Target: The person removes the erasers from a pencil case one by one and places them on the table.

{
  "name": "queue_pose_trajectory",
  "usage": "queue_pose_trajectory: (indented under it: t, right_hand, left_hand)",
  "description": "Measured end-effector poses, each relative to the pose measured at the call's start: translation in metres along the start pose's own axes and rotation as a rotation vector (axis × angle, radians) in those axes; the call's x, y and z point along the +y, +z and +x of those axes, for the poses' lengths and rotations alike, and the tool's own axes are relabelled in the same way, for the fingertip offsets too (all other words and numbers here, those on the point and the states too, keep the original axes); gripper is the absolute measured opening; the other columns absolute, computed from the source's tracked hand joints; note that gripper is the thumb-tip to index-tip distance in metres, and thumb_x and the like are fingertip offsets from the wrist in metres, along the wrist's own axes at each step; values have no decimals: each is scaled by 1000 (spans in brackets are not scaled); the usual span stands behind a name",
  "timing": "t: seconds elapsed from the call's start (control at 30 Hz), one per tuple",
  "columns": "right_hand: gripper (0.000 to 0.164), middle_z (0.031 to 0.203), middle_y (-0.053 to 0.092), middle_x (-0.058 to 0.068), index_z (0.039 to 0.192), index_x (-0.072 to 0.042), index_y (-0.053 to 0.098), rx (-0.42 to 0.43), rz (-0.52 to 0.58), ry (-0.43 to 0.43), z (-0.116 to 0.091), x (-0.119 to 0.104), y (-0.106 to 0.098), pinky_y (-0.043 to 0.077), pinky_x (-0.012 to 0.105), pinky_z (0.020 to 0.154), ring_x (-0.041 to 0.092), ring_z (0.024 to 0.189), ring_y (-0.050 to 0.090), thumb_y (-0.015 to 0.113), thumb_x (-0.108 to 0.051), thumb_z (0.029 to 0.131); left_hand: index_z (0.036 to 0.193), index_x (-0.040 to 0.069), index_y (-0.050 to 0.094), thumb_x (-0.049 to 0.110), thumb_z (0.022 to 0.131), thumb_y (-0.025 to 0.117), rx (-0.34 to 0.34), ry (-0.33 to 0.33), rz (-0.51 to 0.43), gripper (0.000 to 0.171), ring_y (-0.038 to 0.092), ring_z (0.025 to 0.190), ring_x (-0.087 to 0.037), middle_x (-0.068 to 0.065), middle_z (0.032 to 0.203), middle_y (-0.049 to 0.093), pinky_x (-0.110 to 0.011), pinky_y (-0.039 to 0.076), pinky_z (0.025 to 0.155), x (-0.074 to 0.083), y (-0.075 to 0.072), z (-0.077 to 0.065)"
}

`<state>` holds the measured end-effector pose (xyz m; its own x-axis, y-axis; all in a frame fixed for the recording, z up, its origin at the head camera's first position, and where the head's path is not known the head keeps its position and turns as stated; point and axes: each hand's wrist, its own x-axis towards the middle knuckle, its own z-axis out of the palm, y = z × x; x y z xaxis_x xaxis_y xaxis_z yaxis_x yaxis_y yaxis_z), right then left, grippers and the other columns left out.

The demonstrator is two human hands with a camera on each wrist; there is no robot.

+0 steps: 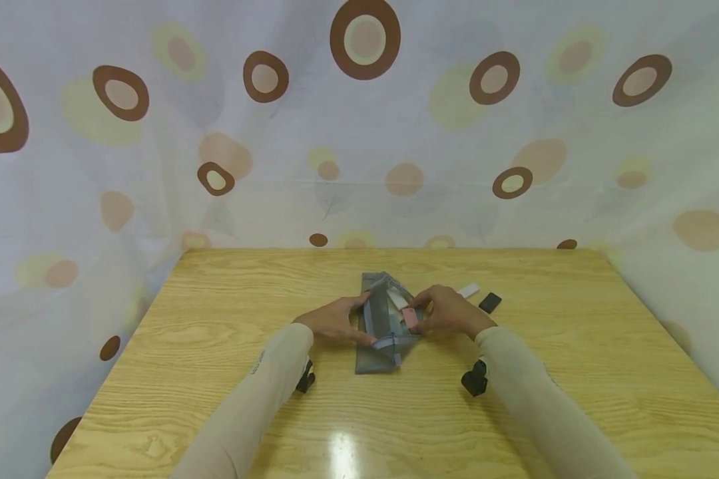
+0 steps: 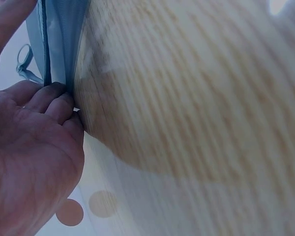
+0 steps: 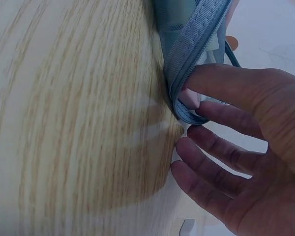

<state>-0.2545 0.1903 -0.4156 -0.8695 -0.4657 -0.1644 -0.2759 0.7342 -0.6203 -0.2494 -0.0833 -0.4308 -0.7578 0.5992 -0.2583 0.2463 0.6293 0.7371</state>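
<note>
A grey-blue zip pouch (image 1: 377,319) lies on the table with its mouth spread wide. My left hand (image 1: 335,319) holds the pouch's left side, thumb near and fingers far; its fingers curl at the zip edge (image 2: 64,44) in the left wrist view. At the pouch's right side, my right hand (image 1: 446,311) pinches a small pink block (image 1: 410,318) between thumb and forefinger, inside the mouth. Only a bit of the pink block (image 3: 189,98) shows in the right wrist view, beside the zip. A white piece (image 1: 397,299) lies inside the pouch.
Beyond my right hand, a white block (image 1: 469,291) and a black block (image 1: 490,303) lie on the wooden table (image 1: 228,286). A patterned curtain (image 1: 359,133) hangs behind the table's far edge. Dark wrist cameras sit under both sleeves.
</note>
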Motion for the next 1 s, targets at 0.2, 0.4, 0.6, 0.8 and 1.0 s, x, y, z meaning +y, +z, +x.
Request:
queue_pose_trajectory:
  t: [0.2,0.4,0.6,0.8,1.0]
  right_hand:
    - [43,127,65,20,117,1,73,-5,9,11,1,-1,-1,56,43,83,23,94,64,87,-17,80]
    - [42,124,66,19,115,0,74,-11,-5,-1,2,0,-2,56,42,80,20,87,63,88,-17,80]
    - [39,123,67,19,114,0,75,-4,-24,-15,2,1,-2,56,41,78,17,80,64,87,-17,81]
    - [37,121,68,18,112,0,75,13,19,-17,-2,-2,-1,57,43,81,21,87,68,86,-17,81]
    - [40,129,64,23,117,1,74,3,54,-6,-5,-2,-5,58,46,83,28,94,71,85,-17,83]
  left_hand:
    - [163,9,14,34,86,82,-1,9,-3,105,19,153,-29,-14,167,19,-44,25,122,0,-1,1]
    - [163,7,14,35,87,82,2,17,7,106,19,153,-29,-14,166,20,-43,25,122,-2,0,4]
    - [163,8,14,34,87,82,-2,14,13,106,19,153,-28,-13,166,20,-42,25,122,-4,1,5]
    - [163,8,13,36,87,81,-11,16,18,106,19,153,-28,-13,167,19,-44,25,122,-5,1,5]
    - [163,9,13,37,87,81,-12,15,34,107,19,153,-28,-13,167,19,-44,25,122,-7,0,6]
